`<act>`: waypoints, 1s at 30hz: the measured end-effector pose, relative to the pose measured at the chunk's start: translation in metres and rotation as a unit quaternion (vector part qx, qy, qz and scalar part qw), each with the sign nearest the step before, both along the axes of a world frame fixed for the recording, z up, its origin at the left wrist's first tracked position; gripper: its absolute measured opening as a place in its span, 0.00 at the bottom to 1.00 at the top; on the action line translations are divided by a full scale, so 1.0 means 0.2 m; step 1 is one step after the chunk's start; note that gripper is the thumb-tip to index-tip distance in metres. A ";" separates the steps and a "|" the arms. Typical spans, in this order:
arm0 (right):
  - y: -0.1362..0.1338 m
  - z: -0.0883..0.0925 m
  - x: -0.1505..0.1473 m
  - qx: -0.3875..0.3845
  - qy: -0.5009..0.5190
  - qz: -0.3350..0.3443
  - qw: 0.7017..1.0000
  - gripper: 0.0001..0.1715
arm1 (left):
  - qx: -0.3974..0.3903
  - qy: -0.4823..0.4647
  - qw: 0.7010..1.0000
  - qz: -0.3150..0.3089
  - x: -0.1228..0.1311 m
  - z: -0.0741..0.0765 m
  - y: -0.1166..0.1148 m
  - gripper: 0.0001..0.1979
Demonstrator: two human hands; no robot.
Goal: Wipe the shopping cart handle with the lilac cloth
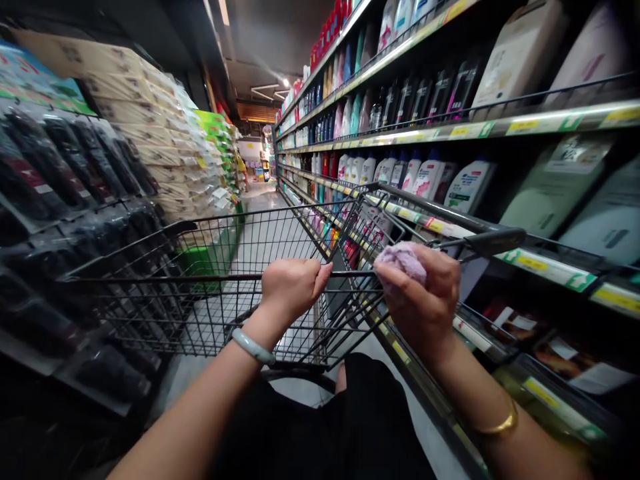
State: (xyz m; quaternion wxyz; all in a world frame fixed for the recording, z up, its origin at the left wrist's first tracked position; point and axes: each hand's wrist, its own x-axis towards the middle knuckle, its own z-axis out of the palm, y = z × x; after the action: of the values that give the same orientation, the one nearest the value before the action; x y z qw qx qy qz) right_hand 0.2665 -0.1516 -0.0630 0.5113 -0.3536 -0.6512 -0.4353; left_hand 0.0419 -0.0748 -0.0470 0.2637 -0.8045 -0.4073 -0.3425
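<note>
My left hand, with a pale bangle on its wrist, is wrapped round the near top rail of a black wire shopping cart. A crumpled lilac cloth is bunched between the thumb and fingers of my right hand, which is raised at the cart's right end. A gold bangle circles the right wrist. Black plastic handle parts of the cart show just beyond this hand. Through the basket's mesh I see the floor.
Along the right runs a long shelf of shampoo and other bottles, close to the cart. On the left hang dark packaged goods, with stacked tan packs behind them. The aisle floor stretches ahead between both sides.
</note>
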 end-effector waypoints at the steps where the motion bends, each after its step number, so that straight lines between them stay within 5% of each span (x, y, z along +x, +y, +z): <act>1: 0.01 -0.01 -0.01 -0.002 -0.008 -0.015 1.000 0.24 | 0.009 -0.006 1.000 -0.003 0.00 0.00 0.00 0.31; 7: -0.03 -0.27 -0.11 -0.075 -0.146 0.011 0.986 0.15 | 0.072 -0.019 0.997 -0.025 0.00 -0.01 0.02 0.28; 13: -0.05 -0.13 0.01 -0.014 0.039 0.004 0.999 0.21 | 0.118 -0.029 0.991 -0.053 -0.01 -0.01 0.05 0.25; 19: -0.05 -0.29 -0.08 -0.067 -0.087 0.030 0.994 0.18 | 0.138 -0.028 0.988 -0.068 -0.03 -0.01 0.06 0.23; 25: -0.04 -0.19 0.02 -0.036 0.102 0.044 0.993 0.22 | 0.150 -0.030 0.986 -0.062 -0.07 -0.02 0.11 0.24; 30: 0.02 -0.31 -0.03 -0.089 -0.003 0.071 0.993 0.20 | 0.133 -0.040 0.989 -0.053 -0.11 -0.01 0.17 0.26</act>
State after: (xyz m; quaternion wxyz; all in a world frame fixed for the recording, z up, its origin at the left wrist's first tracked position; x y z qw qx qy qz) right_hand 0.2604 -0.1484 -0.1252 0.5054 -0.3495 -0.7124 -0.3391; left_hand 0.0201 -0.0414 -0.0499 0.3334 -0.7683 -0.3251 -0.4391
